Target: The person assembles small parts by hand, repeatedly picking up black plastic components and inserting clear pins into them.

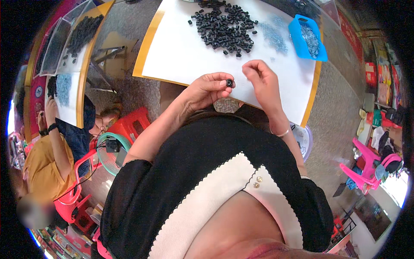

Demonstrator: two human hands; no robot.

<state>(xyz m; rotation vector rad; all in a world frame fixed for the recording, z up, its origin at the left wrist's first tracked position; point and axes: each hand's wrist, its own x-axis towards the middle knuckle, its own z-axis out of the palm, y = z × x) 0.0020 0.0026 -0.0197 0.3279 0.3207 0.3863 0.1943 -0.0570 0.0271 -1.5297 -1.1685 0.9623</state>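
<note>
Between the thumb and fingers of my left hand point(210, 90) is a small black plastic cap point(229, 82), round, with its hollow end showing. Just right of it, my right hand point(264, 83) is raised over the white table, thumb and fingers pinched together. Whatever the pinch holds, if anything, is too small to tell. Beyond both hands lies a loose pile of similar black plastic pieces point(226, 30). A scatter of small clear bluish pieces point(275, 36) lies to its right. More of these clear pieces fill part of a blue plastic basket point(297, 43) at the table's right edge.
The white tabletop point(168, 52) has a yellow-brown edge, close to my body. At the left, a person in a yellow shirt point(47, 162) sits at another table with black and clear pieces. A green basket point(105, 153) and red stools point(133, 125) stand between us.
</note>
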